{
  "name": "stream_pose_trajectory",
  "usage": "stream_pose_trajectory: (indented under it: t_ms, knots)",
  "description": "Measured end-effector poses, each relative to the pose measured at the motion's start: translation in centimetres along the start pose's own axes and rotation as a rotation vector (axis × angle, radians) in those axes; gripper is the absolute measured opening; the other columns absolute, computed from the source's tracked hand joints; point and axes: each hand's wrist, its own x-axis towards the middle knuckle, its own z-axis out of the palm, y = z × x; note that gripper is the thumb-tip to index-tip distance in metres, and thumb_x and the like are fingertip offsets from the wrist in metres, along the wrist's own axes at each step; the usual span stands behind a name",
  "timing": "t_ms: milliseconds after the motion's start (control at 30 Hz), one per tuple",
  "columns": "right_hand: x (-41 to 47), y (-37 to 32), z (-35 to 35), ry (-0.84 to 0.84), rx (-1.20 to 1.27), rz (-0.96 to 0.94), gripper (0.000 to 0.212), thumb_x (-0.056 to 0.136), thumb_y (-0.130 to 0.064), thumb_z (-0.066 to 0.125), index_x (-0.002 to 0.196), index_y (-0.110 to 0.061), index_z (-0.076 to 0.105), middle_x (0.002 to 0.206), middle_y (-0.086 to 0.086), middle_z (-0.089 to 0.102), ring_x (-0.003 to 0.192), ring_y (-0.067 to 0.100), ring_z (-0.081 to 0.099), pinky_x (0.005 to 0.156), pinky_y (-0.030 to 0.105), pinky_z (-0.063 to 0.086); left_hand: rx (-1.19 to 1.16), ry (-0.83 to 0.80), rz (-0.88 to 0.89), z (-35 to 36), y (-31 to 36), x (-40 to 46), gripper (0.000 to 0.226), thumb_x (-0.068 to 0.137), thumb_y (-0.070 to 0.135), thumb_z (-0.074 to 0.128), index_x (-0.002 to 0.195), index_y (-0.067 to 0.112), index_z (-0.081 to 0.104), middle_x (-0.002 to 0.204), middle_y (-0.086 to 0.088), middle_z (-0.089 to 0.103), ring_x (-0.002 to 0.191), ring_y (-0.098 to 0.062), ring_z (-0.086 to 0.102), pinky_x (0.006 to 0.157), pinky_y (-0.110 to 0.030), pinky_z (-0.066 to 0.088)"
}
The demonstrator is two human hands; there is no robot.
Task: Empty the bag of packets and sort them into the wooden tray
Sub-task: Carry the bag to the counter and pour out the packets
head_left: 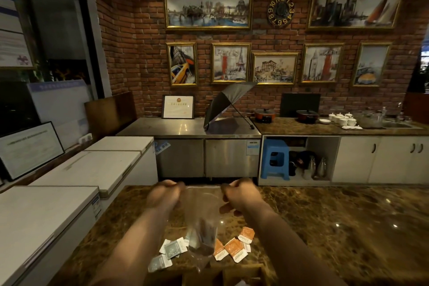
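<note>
A clear plastic bag (201, 220) hangs above the marble counter, held up by both top corners. My left hand (162, 196) pinches its left corner and my right hand (239, 195) pinches its right corner. The bag is blurred, and dark shapes show near its lower end. Under it, several grey-and-white packets (171, 249) lie on the counter to the left. To the right lie several orange-and-white packets (234, 248). The wooden tray (241, 275) is at the bottom edge of the frame, mostly cut off, with dividers just showing.
The brown marble counter (325, 227) stretches far to the right. White chest freezers (76, 169) stand on the left. Behind are a steel cabinet (185, 127) with an open umbrella (222, 104), a blue stool (275, 160) and a counter with pots and cups.
</note>
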Motion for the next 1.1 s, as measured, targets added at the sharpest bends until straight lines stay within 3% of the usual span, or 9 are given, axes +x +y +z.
stream_pose_trajectory:
  t_ms: [67,200,367,533,700,767,933,1100]
  knots:
    - [0.3,0.7,-1.0,-0.024,0.004,0.026,0.018,0.097,-0.027,0.059,0.093,-0.011,0.066,0.08,0.003,0.074,0.066,0.016,0.077,0.056,0.029,0.05,0.052,0.0,0.033,-1.6,-0.8,0.2,0.009,0.086,0.031,0.073,0.086,0.022,0.071,0.078,-0.002,0.071,0.071,-0.018,0.065,0.061,-0.03,0.051]
    - [0.8,1.2,-0.9,-0.06,-0.036,0.047,0.02,0.097,-0.025,0.057,0.102,-0.007,0.064,0.084,0.005,0.073,0.063,0.018,0.076,0.056,0.029,0.05,0.21,-0.04,0.139,-2.1,-0.8,0.0,0.009,0.083,0.028,0.075,0.078,0.023,0.069,0.074,-0.003,0.07,0.078,-0.023,0.067,0.077,-0.035,0.056]
    - [1.4,1.3,-1.2,-0.069,-0.038,0.032,0.021,0.098,-0.027,0.055,0.102,-0.009,0.065,0.08,0.003,0.073,0.067,0.018,0.077,0.054,0.026,0.051,0.294,-0.051,0.165,-2.4,0.1,-0.1,0.012,0.084,0.032,0.075,0.081,0.022,0.068,0.082,0.0,0.069,0.075,-0.014,0.061,0.06,-0.025,0.044]
    - [1.4,1.9,-1.3,-0.081,0.083,0.029,0.02,0.098,-0.023,0.056,0.099,-0.009,0.07,0.083,0.007,0.077,0.075,0.023,0.078,0.063,0.031,0.057,0.15,-0.078,0.185,-1.6,0.2,-0.9,0.01,0.086,0.026,0.073,0.08,0.019,0.068,0.078,-0.004,0.071,0.076,-0.021,0.064,0.068,-0.029,0.047]
    - [1.4,3.8,-1.7,-0.128,0.256,0.078,0.022,0.099,-0.031,0.059,0.099,-0.013,0.072,0.078,0.004,0.077,0.072,0.022,0.077,0.066,0.034,0.059,0.036,-0.118,0.177,-0.9,0.9,-1.4,0.011,0.089,0.021,0.071,0.082,0.015,0.066,0.08,-0.011,0.075,0.08,-0.031,0.07,0.081,-0.05,0.061]
    - [1.7,5.1,-1.6,-0.155,0.242,0.101,0.02,0.101,-0.025,0.056,0.103,-0.012,0.071,0.084,0.006,0.076,0.072,0.022,0.076,0.07,0.036,0.06,0.005,-0.109,0.175,-0.6,1.2,-1.5,0.013,0.09,0.02,0.07,0.08,0.014,0.063,0.08,-0.015,0.075,0.074,-0.03,0.068,0.078,-0.051,0.059]
    - [1.8,7.9,-1.1,-0.304,0.12,0.195,0.018,0.099,-0.012,0.057,0.113,-0.018,0.065,0.11,0.009,0.074,0.089,0.025,0.076,0.083,0.045,0.063,-0.161,-0.129,0.13,0.0,2.6,-1.9,0.014,0.092,0.012,0.068,0.081,0.012,0.06,0.078,-0.015,0.071,0.063,-0.026,0.064,0.051,-0.033,0.053]
    - [1.6,9.1,-1.1,-0.35,0.368,0.284,0.047,0.088,-0.008,0.075,0.131,-0.017,0.057,0.113,0.016,0.074,0.1,0.031,0.072,0.089,0.053,0.06,-0.357,-0.248,0.133,-0.7,4.2,-2.4,0.005,0.094,0.015,0.066,0.092,0.011,0.065,0.083,-0.011,0.076,0.068,-0.023,0.076,0.049,-0.031,0.057]
